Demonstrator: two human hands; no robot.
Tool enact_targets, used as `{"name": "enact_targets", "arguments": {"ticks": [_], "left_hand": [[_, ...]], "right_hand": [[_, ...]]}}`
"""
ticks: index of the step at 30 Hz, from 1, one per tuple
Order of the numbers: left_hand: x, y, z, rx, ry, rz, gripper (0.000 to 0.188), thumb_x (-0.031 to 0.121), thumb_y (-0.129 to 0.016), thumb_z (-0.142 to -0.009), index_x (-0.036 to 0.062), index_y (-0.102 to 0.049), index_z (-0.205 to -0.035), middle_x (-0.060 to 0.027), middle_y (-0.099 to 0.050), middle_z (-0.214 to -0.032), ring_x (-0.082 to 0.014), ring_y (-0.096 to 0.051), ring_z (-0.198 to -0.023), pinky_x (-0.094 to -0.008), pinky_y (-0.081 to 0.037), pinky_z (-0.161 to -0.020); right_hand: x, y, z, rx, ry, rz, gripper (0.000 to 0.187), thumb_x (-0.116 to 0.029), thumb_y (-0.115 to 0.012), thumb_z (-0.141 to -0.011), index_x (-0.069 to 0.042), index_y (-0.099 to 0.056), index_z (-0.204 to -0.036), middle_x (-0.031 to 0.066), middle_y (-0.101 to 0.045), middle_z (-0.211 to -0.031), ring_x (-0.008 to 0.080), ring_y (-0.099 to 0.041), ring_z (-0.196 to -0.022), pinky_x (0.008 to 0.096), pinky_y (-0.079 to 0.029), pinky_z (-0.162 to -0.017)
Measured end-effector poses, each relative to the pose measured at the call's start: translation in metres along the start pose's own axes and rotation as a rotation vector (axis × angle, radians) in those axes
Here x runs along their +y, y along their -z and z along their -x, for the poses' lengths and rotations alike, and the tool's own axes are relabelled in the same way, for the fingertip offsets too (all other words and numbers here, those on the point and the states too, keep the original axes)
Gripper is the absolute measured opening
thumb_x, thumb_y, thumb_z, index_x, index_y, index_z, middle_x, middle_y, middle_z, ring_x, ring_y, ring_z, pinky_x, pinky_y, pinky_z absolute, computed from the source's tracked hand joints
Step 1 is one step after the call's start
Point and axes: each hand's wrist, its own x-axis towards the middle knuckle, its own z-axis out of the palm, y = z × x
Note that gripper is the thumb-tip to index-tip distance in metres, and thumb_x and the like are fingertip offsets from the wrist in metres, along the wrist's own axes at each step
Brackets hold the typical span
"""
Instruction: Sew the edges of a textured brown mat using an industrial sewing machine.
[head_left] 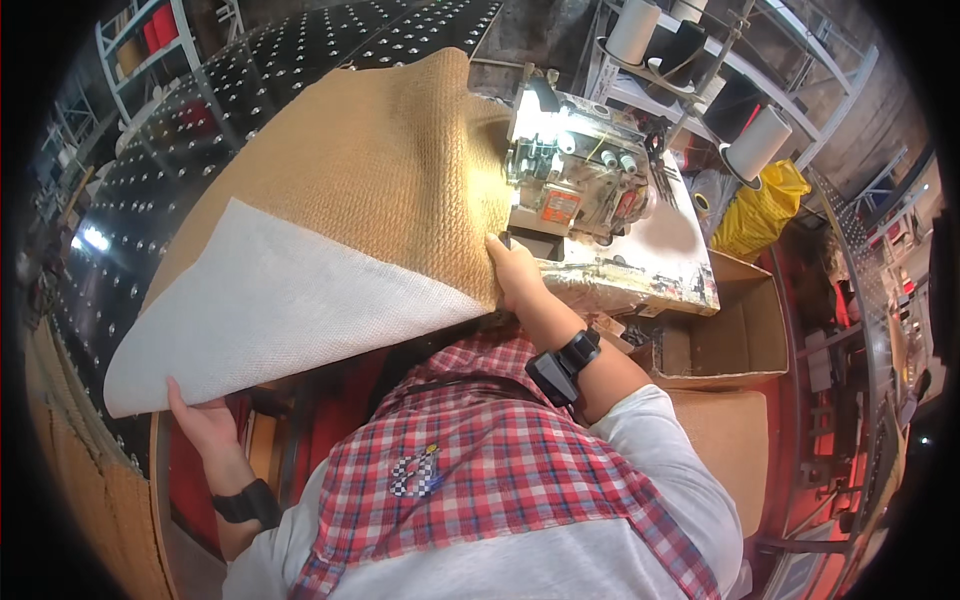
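Note:
A large tan woven mat (340,130) lies across the table beside an overlock sewing machine (580,170). Its near left part is folded over, so the white backing (270,290) faces up. My left hand (205,420) holds the near left edge of this fold, thumb on the white side and the other fingers partly beneath. Close to the front of the machine, my right hand (512,268) grips the mat's right edge with the thumb on top; its other fingers are mostly hidden. The machine's lamp shines over its needle area, where the mat's raised right part meets it.
The black table (250,75) is studded with shiny metal balls. Thread cones (757,143) stand on a rack at the right. A yellow bag (765,205) and an open cardboard box (735,325) sit beyond my right arm. Another tan piece (725,440) lies below the box.

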Motion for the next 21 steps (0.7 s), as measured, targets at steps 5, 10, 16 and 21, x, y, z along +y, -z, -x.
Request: {"name": "enact_targets", "arguments": {"ticks": [5,10,16,21], "left_hand": [[-0.012,0.008,0.011,-0.046,0.004,0.024,0.056,0.029,-0.047,-0.085,-0.0004,-0.026,-0.127,-0.0132,-0.035,-0.128,-0.0247,-0.036,-0.116,-0.0377,-0.031,-0.096],[-0.024,0.014,0.017,-0.095,0.016,-0.003,0.052,0.027,-0.045,-0.086,-0.0003,-0.027,-0.127,-0.0134,-0.037,-0.126,-0.0243,-0.039,-0.114,-0.0380,-0.033,-0.094],[-0.038,0.037,0.007,-0.414,0.052,-0.090,0.055,0.030,-0.046,-0.085,-0.0002,-0.026,-0.127,-0.0129,-0.039,-0.126,-0.0255,-0.042,-0.112,-0.0407,-0.035,-0.093],[-0.048,0.033,0.012,-0.592,0.083,0.059,0.074,0.051,-0.048,-0.080,0.0084,-0.019,-0.132,-0.0082,-0.028,-0.134,-0.0255,-0.029,-0.122,-0.0434,-0.025,-0.099]], "right_hand": [[-0.018,-0.010,0.030,0.030,0.067,0.279,0.029,-0.020,-0.056,-0.081,0.004,-0.054,-0.098,0.0081,-0.059,-0.085,0.0136,-0.053,-0.074,0.0272,-0.042,-0.068],[-0.045,-0.012,0.056,0.035,-0.077,0.602,0.028,-0.020,-0.062,-0.077,0.000,-0.052,-0.093,0.0062,-0.058,-0.073,0.0100,-0.050,-0.050,0.0235,-0.040,-0.044],[-0.032,0.008,0.068,-0.304,-0.228,0.465,0.030,-0.022,-0.064,-0.076,-0.002,-0.049,-0.093,0.0036,-0.056,-0.062,0.0080,-0.045,-0.042,0.0204,-0.036,-0.037],[-0.020,0.006,0.088,-0.342,-0.253,0.343,0.044,-0.012,-0.068,-0.068,-0.002,-0.044,-0.104,0.0067,-0.057,-0.080,0.0092,-0.050,-0.053,0.0197,-0.038,-0.042]]}}
